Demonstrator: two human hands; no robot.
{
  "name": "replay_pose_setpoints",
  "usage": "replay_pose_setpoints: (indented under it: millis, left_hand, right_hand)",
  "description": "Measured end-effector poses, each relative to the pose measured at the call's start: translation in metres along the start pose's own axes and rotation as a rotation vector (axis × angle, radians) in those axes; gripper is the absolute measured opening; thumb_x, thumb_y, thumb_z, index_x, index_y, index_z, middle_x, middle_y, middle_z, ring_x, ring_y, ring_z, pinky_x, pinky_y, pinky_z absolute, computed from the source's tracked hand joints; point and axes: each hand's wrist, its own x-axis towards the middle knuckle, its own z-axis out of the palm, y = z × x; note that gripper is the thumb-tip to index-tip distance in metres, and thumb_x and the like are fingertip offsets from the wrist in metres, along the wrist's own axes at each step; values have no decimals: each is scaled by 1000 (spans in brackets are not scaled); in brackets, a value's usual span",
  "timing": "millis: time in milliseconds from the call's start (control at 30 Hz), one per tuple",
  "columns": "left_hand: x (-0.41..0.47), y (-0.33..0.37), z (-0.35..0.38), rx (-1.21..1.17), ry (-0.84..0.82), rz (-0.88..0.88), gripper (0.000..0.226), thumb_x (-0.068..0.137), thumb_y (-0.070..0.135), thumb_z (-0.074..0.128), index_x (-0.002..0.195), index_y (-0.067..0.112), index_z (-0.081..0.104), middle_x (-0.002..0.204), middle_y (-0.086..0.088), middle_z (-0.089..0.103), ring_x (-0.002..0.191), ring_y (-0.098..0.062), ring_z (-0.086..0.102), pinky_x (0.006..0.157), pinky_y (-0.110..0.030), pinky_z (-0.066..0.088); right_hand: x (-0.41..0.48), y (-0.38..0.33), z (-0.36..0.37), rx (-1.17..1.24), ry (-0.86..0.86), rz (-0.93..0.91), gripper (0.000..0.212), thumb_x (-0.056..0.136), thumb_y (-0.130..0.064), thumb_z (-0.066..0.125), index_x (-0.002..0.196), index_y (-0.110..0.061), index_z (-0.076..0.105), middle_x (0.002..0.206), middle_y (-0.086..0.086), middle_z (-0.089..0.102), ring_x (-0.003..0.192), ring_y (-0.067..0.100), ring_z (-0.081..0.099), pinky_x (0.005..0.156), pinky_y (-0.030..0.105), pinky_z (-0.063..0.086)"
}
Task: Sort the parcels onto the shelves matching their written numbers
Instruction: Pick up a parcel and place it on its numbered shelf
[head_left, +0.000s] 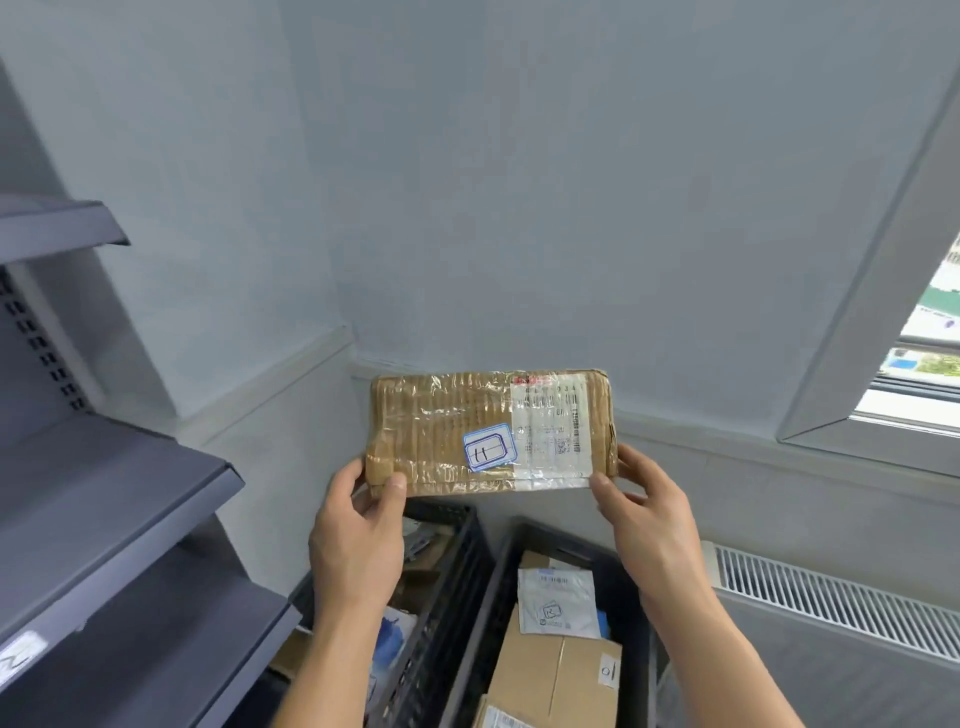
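Shelves (104, 493) stood left of the parcel, and no sorted item showed on the tiers in view. A white tag (21, 660) on a low shelf edge, down-left of the parcel, was too blurred to read. The left hand (358, 525) pinched the parcel's lower left corner, thumb on the front face. And there was the parcel (441, 431) itself, a taped brown packet held up in the air, face to the camera, with a blue-edged sticker (488, 447) that read 11, as best I could tell. Below the parcel sat two dark crates: the left crate (467, 545) held mixed packets, and the right crate (631, 587) held a white mailer (558, 603) and a box (550, 675). So plenty was left to sort. The right hand (649, 514) gripped the parcel's lower right corner. My read: number checked, shelf 11 not yet found, and this one was unplaced. A radiator (831, 597) ran down-right of the parcel.
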Motion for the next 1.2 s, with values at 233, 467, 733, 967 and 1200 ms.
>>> replay_pose_setpoints:
  millis: [233, 467, 733, 967, 1200]
  left_hand:
    - [-24, 1, -45, -18, 118, -3, 27, 95, 34, 63, 121, 32, 58, 95, 28, 60, 88, 10, 58, 76, -25, 45]
    - [-72, 8, -79, -40, 274, -30, 24, 93, 33, 65, 115, 38, 58, 100, 23, 64, 83, 15, 57, 65, -13, 39]
    - [-160, 2, -123, -98, 488, -85, 31, 92, 22, 70, 121, 27, 61, 100, 23, 68, 83, 21, 61, 71, -10, 43]
    - [-238, 2, -191, -64, 683, -103, 29, 93, 18, 68, 116, 32, 59, 92, 27, 68, 84, 23, 60, 66, -1, 46]
    - [-287, -15, -268, -63, 857, -116, 35, 91, 23, 71, 124, 32, 61, 106, 21, 71, 96, 11, 64, 82, -13, 48]
  right_hand:
    - [-31, -16, 16, 28, -82, -37, 42, 96, -24, 64, 136, -37, 56, 120, -24, 63, 97, 9, 66, 73, 25, 48]
    - [-56, -33, 19, 20, -251, -97, 45, 98, -23, 63, 139, -38, 54, 116, -29, 62, 102, 6, 64, 74, 24, 46]
    - [-108, -39, 23, -9, -492, -131, 50, 97, -28, 64, 142, -44, 49, 104, -30, 64, 100, 5, 65, 83, 41, 56]
    - [-184, -42, 55, 52, -717, -156, 50, 98, -23, 62, 143, -41, 49, 106, -24, 65, 97, -1, 63, 73, 22, 48]
    - [-261, -62, 94, 55, -886, -228, 48, 98, -21, 62, 142, -37, 50, 115, -26, 62, 99, -2, 61, 89, 33, 51]
